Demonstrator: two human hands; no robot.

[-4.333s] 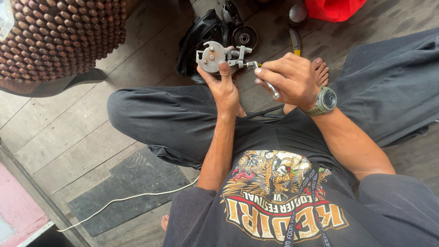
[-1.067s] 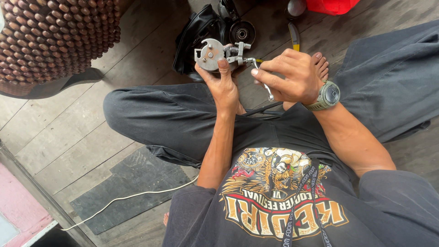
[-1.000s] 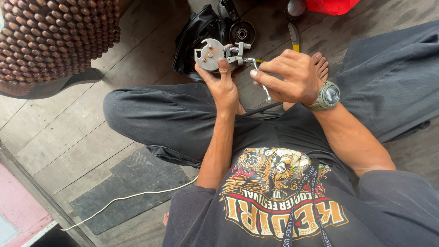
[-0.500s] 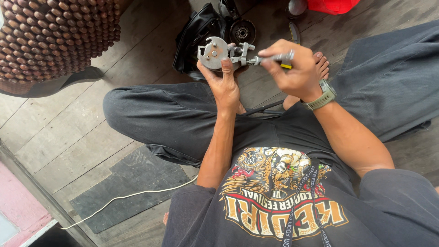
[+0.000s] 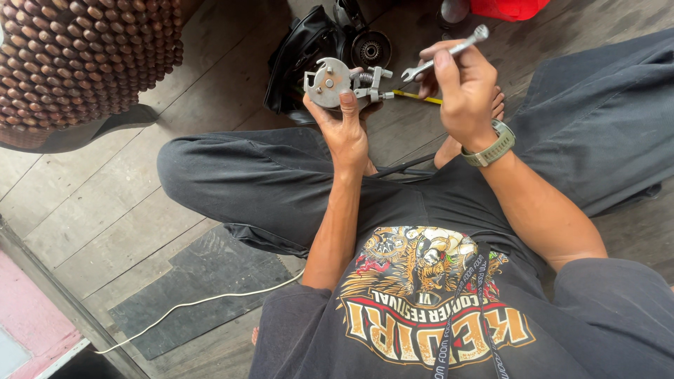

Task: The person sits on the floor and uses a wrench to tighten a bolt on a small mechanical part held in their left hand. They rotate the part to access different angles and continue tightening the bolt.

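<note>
My left hand (image 5: 345, 123) holds up a round grey metal engine part (image 5: 335, 81) with a small bracket on its right side. My right hand (image 5: 460, 88) grips a silver open-ended wrench (image 5: 442, 56), raised and tilted, its jaw just right of the part and apart from it. A green-strapped watch (image 5: 491, 144) sits on my right wrist. I sit cross-legged on the floor in dark trousers, with my bare foot (image 5: 484, 123) below the right hand.
A black bag (image 5: 309, 49) with a round metal part (image 5: 371, 49) lies behind the hands. A yellow-handled tool (image 5: 418, 97) lies on the wooden floor. A beaded seat cover (image 5: 77, 56) is at top left, a red container (image 5: 509, 8) at top right, a white cord (image 5: 182, 305) on a dark mat.
My right hand has pulled the wrench off the part's bracket and lifted it up and to the right. The left hand keeps the part almost still.
</note>
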